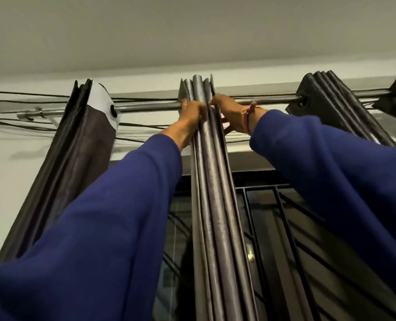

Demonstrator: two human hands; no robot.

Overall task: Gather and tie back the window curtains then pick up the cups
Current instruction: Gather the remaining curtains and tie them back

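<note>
Both my arms in blue sleeves reach up to a metal curtain rod (146, 108). A bunched middle curtain (212, 172) of dark grey-brown folds hangs from it. My left hand (191, 117) grips the left side of its top folds just under the rod. My right hand (231, 113), with a pink band at the wrist, holds the right side of the same bunch, fingers curled into the folds. A second gathered curtain (76, 147) hangs at the left, with a white lining and an eyelet showing. A third curtain (331, 103) is bunched at the right. No cups are in view.
Thin black cables (30, 98) run along the wall above and below the rod. A rod bracket (33, 113) is fixed at the far left. Behind the curtains is a dark window with a black metal grille (282, 216). The white ceiling is close overhead.
</note>
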